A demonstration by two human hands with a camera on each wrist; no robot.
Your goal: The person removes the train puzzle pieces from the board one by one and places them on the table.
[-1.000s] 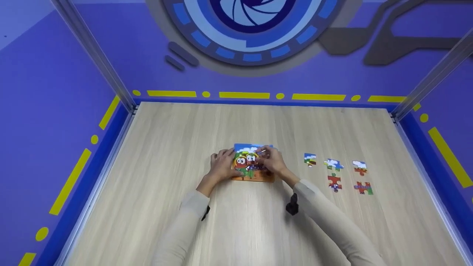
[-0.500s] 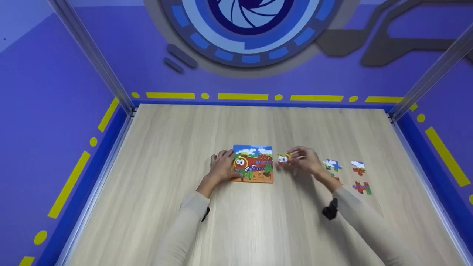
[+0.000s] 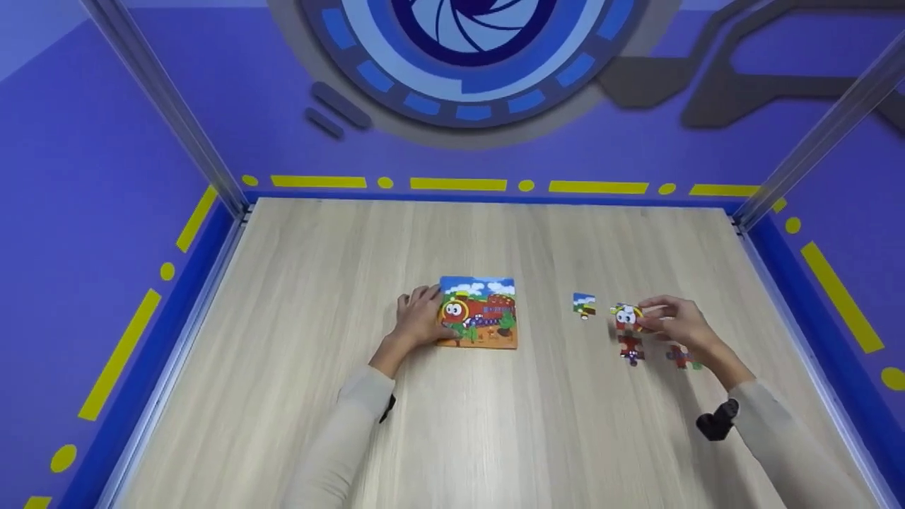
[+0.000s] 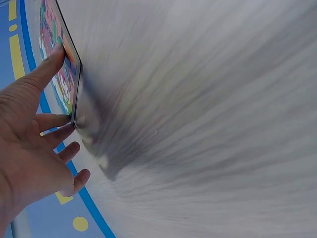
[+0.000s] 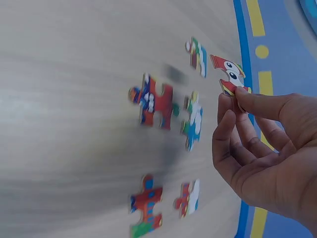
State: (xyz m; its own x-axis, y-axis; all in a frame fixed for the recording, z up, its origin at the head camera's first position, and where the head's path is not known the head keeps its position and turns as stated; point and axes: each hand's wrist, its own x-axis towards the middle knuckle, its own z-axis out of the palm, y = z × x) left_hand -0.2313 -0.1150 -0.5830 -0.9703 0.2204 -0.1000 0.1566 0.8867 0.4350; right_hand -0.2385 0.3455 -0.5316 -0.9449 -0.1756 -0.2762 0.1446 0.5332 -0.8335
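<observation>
A pale wood-grain table (image 3: 495,424) fills the floor of a purple-walled booth with yellow dashes along its blue border. Near the middle of the table lies a square puzzle board (image 3: 479,312) showing a cartoon red train under a blue sky. The left hand (image 3: 418,322) rests at the board's left edge, fingers straight and spread; the left wrist view shows the thumb lying on the picture face and the fingertips touching the board's edge, a relaxed grip that encloses nothing.

Well to the right of the board, the right hand (image 3: 679,324) pinches a puzzle piece with the train's face (image 5: 227,75) between thumb and fingertips, its grip clamped on the piece's lower edge, the piece held up just above the loose pieces. Below it on the table lie a red-and-blue piece (image 5: 153,100), a sky-and-cloud piece (image 5: 192,120), a small blue-and-green piece (image 5: 197,56), another red piece with a green end (image 5: 145,204) and a red-and-white piece (image 5: 188,198). The wrist view is blurred, so their exact pictures are hard to make out.
</observation>
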